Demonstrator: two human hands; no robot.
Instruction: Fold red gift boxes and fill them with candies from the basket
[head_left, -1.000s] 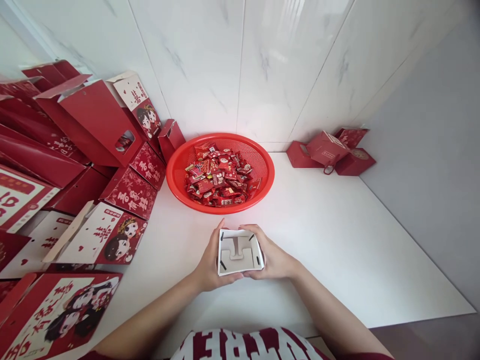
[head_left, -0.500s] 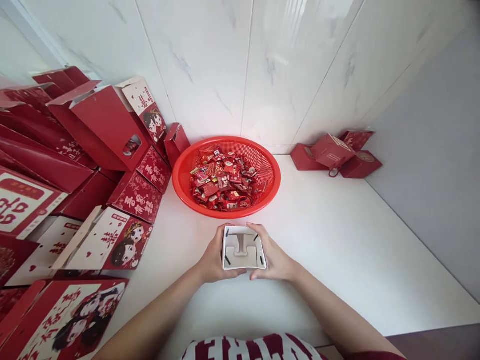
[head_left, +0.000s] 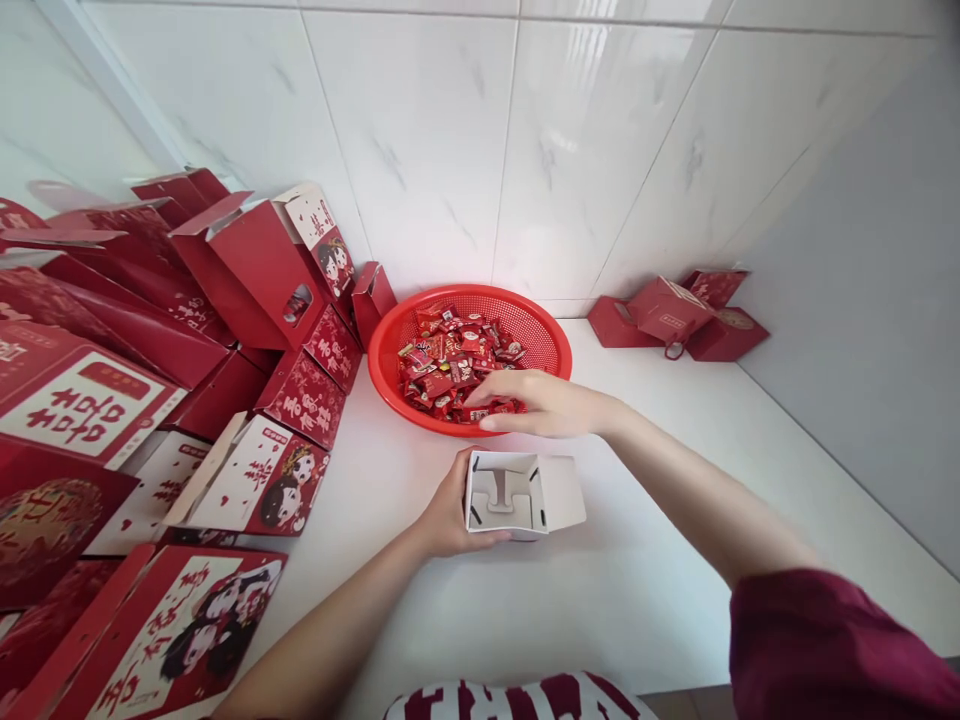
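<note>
Counter (head_left: 660, 500), white and smooth, fills the lower middle of the frame and bears everything here. Basket (head_left: 536, 330), red and perforated, sits at the centre; it looks light but moderately stiff, best taken by opposite sides of its rolled rim. White-lined box (head_left: 501, 492) is below it, just below the centre of the frame, mouth up, with one flap (head_left: 564, 492) folded out towards the right; nothing shows inside but slots, dark tabs and the folded base. It should be very light and fairly stiff at the corners, yet thin enough to buckle or crease if squeezed mid-wall, so a gentle hold low on the sides suits it. Wrapped pieces (head_left: 439, 365), small and red, heap in the basket; they are probably light, with slick, crinkly film, easiest to pinch by the twisted or sealed ends. The right arm slants in from the lower right, and the right hand (head_left: 544, 400) lies palm down over the basket's front right, fingers pointing left; that grip is partly open, nothing visibly held, contact unclear. The left hand (head_left: 450, 515) cups the box's left side, its grip closed around it, thumb along the near edge.
</note>
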